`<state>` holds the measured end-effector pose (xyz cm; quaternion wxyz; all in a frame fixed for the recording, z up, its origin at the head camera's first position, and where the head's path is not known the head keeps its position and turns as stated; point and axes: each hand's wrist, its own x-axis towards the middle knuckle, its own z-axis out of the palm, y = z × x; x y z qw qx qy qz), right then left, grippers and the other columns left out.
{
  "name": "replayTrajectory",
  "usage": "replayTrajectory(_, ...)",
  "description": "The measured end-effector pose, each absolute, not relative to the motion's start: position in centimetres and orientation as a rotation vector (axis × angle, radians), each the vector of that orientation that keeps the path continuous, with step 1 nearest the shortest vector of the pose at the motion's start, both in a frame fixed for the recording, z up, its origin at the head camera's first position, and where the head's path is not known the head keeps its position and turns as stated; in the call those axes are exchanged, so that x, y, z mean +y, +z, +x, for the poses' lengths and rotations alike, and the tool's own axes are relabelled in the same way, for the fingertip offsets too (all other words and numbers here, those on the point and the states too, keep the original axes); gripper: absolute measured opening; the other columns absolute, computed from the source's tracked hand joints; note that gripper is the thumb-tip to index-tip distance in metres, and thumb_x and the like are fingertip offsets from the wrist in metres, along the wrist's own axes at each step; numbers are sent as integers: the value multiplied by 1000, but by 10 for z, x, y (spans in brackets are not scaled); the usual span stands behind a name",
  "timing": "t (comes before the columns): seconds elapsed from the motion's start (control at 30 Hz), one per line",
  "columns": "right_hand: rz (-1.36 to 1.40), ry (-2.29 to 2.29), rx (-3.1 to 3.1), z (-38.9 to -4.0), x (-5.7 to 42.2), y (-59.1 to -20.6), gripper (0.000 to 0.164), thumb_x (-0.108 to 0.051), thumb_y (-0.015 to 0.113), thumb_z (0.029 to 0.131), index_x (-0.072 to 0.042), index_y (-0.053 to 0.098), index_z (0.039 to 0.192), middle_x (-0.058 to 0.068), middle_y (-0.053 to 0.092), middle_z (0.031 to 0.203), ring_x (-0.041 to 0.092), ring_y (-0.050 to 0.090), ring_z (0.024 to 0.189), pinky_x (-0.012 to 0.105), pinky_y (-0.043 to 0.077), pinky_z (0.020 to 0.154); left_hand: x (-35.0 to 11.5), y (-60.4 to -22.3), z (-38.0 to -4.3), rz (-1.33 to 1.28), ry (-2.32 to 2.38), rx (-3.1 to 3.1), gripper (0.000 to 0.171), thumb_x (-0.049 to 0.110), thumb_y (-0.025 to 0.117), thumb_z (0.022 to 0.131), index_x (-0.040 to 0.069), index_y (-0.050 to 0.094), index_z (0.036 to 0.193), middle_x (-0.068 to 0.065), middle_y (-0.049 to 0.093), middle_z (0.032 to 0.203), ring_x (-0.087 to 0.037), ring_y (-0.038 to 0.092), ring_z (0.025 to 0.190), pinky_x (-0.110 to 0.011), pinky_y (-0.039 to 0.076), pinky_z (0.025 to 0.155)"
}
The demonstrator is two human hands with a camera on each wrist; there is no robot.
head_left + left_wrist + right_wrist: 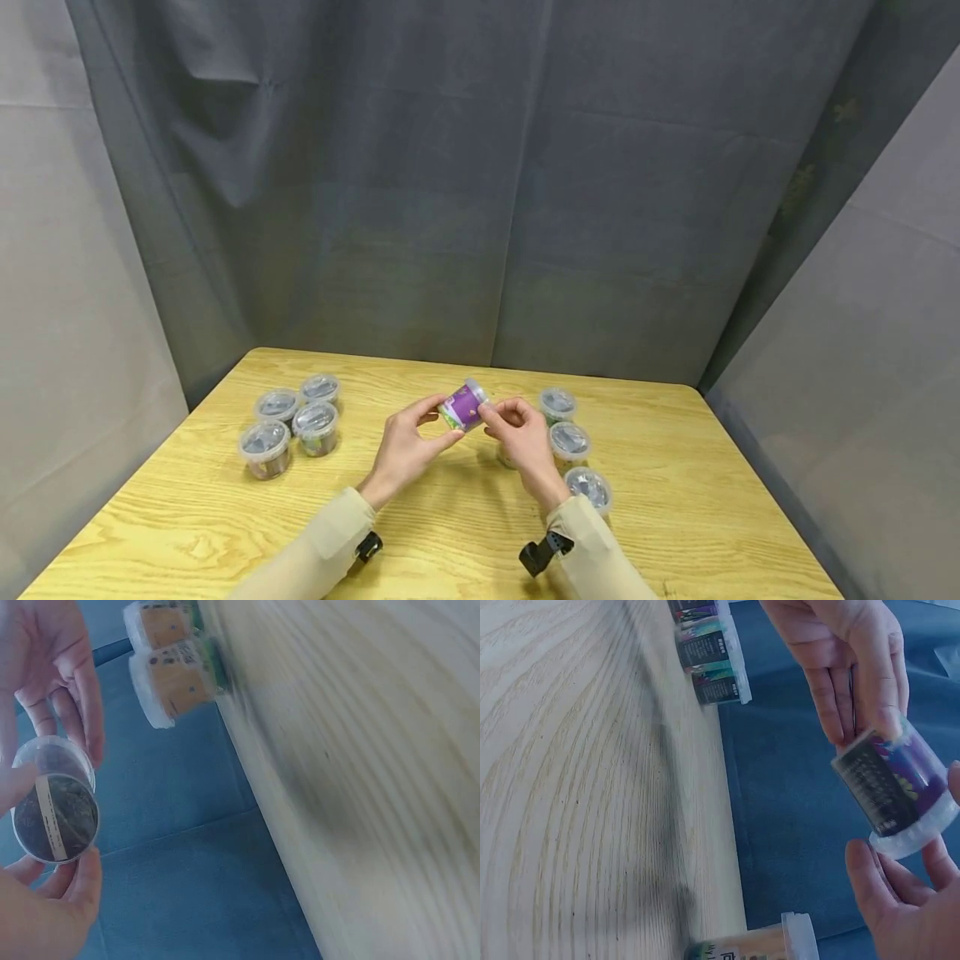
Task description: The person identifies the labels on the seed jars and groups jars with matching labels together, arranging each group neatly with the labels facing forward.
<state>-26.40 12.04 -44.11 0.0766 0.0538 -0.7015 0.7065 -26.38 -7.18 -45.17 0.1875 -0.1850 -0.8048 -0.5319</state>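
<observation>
A small plastic tub with a purple printed label and a clear lid is held up tilted over the table, between both hands. My left hand grips its base end between thumb and fingers. At the lid end, my right hand pinches the rim with thumb and fingers. In the left wrist view the tub's round dark end with a pale strip faces the camera. The right wrist view shows a dark text panel on its side. What the tub contains cannot be made out.
Several lidded tubs stand grouped at the left of the wooden table. More lidded tubs stand in a row at the right, one partly hidden by the right hand. A grey curtain hangs behind the table.
</observation>
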Motion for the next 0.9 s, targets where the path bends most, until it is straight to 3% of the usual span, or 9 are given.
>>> replayTrajectory(0.2, 144, 2088, -2133, -264, 129, -445, 29, -24, 79, 85, -2, 62, 93, 1, 67, 84, 12, 64, 80, 25, 54, 71, -74, -453, -264, -562, -1564, -2302, 49, 24, 82, 80, 13, 65, 125, -7, 69, 119, -25, 68, 105, -40, 56, 93)
replayTrajectory(0.3, 159, 2091, -2127, -264, 132, -447, 28, -23, 78, 85, -2, 61, 93, 2, 66, 87, 10, 61, 79, 25, 50, 69, -75, -453, -265, -555, -1734, -2332, 51, 28, 78, 84, 10, 62, 129, -10, 69, 118, -27, 68, 105, -39, 57, 92)
replayTrajectory(0.43, 202, 2147, -2099, -264, 131, -447, 27, -19, 76, 87, 1, 61, 97, 4, 66, 90, 12, 64, 84, 25, 56, 74, -75, -453, -265, -511, -1792, -2348, 53, 28, 80, 83, 7, 62, 128, -12, 70, 116, -25, 68, 103, -39, 57, 91)
replayTrajectory(0.7, 145, 2150, -2108, -264, 127, -440, 26, -23, 76, 87, -2, 62, 94, 4, 69, 85, 28, 69, 92, 33, 60, 80, -68, -452, -264, -512, -1534, -2310, 50, 23, 85, 76, 14, 66, 121, -6, 71, 113, -21, 69, 100, -41, 57, 91)
replayTrajectory(0.9, 111, 2098, -2123, -265, 131, -439, 25, -24, 76, 87, -3, 62, 91, 1, 68, 82, 21, 69, 86, 27, 57, 78, -67, -452, -263, -521, -1615, -2299, 49, 29, 83, 79, 15, 66, 123, -8, 72, 112, -26, 70, 99, -44, 58, 86)
